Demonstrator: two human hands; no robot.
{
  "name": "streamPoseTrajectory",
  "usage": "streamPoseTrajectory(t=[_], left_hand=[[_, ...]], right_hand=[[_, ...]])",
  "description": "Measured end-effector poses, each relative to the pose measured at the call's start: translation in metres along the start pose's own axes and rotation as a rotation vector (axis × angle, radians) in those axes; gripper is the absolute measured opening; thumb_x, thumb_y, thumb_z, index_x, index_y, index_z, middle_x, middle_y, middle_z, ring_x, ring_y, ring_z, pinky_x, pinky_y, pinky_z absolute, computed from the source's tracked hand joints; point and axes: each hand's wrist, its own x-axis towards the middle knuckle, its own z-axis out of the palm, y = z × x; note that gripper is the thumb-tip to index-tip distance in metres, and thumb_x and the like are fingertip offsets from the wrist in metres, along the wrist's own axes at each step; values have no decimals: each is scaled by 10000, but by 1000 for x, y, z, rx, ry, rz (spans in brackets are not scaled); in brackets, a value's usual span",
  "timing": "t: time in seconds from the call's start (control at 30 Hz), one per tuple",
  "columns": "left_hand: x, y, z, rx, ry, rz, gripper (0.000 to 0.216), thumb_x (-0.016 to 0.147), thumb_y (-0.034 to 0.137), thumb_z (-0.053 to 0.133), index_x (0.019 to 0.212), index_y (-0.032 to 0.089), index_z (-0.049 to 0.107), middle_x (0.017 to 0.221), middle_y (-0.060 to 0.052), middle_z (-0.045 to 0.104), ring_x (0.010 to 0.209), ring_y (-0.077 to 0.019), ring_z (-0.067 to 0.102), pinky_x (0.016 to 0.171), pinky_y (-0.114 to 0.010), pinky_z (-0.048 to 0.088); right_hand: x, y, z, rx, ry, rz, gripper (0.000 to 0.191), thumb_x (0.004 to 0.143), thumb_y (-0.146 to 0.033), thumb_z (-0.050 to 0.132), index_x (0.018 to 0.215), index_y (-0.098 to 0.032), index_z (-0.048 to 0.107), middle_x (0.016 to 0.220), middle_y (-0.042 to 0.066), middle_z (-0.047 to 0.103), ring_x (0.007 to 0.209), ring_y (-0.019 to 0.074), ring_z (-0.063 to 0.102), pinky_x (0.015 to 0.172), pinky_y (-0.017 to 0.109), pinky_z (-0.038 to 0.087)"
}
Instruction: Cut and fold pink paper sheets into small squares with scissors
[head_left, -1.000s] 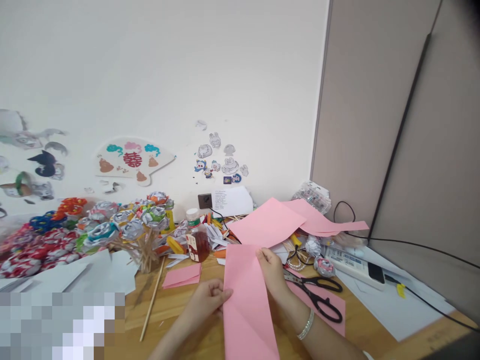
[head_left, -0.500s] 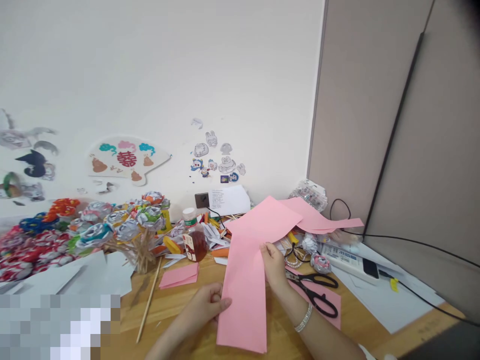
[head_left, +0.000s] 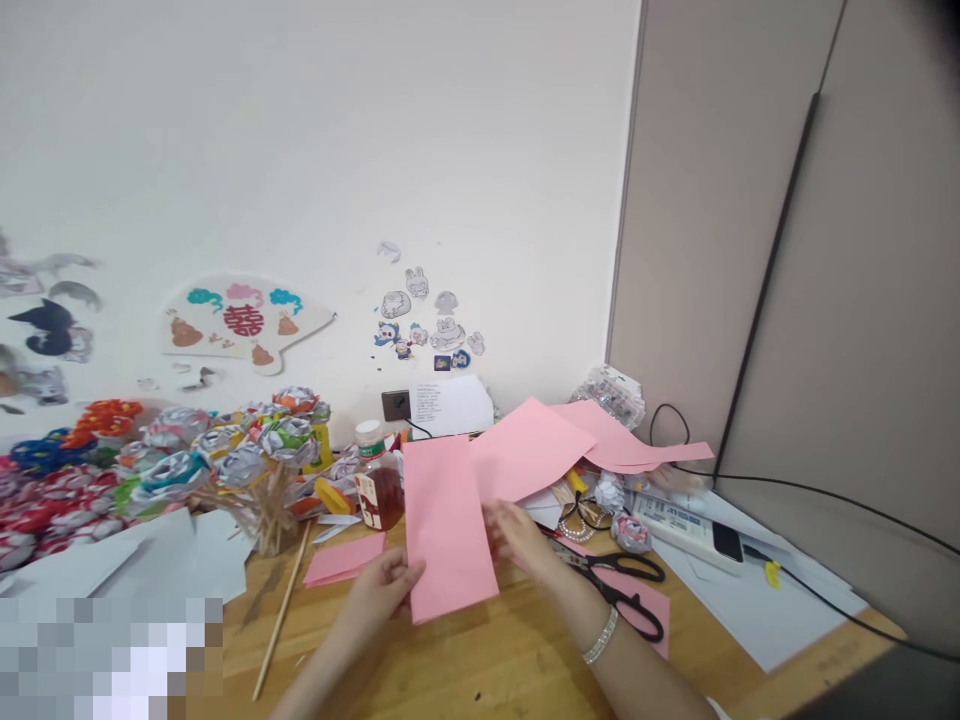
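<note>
My left hand (head_left: 384, 588) pinches the lower left edge of a pink paper strip (head_left: 446, 530), thumb on top. The strip is held tilted up above the table. At its right edge is my right hand (head_left: 519, 540), fingers stretched out and apart, close to or touching the edge; exact contact is unclear. Behind the strip lies a larger pink sheet (head_left: 536, 450). Scissors with black handles (head_left: 611, 580) rest under my right wrist, partly over another pink piece (head_left: 645, 600). A small folded pink paper (head_left: 345, 560) lies left of my left hand.
Paper flowers on sticks (head_left: 277, 450) and a bottle of reddish liquid (head_left: 379, 480) stand at the back left. A wooden stick (head_left: 281, 610) lies on the table. White sheets (head_left: 757, 600), a power strip (head_left: 690, 530) and black cables (head_left: 825, 590) occupy the right side.
The pink strip has moved up and left, away from the larger sheet, with my left hand still on it. My right hand has loosened from its pinch and its fingers have spread.
</note>
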Motion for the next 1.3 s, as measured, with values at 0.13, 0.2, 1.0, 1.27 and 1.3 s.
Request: streamPoseTrajectory(t=[0.13,0.2,1.0,1.27,1.3], left_hand=[[1,3,-8,-132,95,-22,447,498,569,688,632,184,505,540,59,549,502,-119,524,525,-248,432],[-1,6,-6,-144,102,-30,447,506,565,687,657,183,511,555,57,573,510,-125,554,532,-254,454],[-2,10,0,-103,-40,-41,539,479,549,722,813,166,545,541,26,638,526,-194,656,539,-278,516],[-8,13,6,-54,-66,10,534,506,571,694,803,155,540,475,52,579,514,-227,664,506,-296,519],[-8,12,7,-52,-70,8,536,508,572,692,808,155,540,477,49,582,515,-229,664,504,-297,517]], right_hand=[[-7,4,1,-64,-368,189,409,659,-525,620,707,-119,622,640,55,670,470,143,584,430,226,391],[-9,5,1,-50,-388,192,381,659,-498,629,671,-118,605,606,50,669,436,123,572,429,219,393],[-9,-6,5,88,-186,139,353,614,-461,674,613,-137,533,562,20,650,438,102,557,486,239,428],[-9,-7,5,57,-243,97,365,631,-443,670,783,-124,578,536,-1,642,448,122,578,474,238,436],[-8,-6,6,52,-239,83,368,627,-441,672,786,-123,575,512,-9,634,428,117,565,462,234,431]])
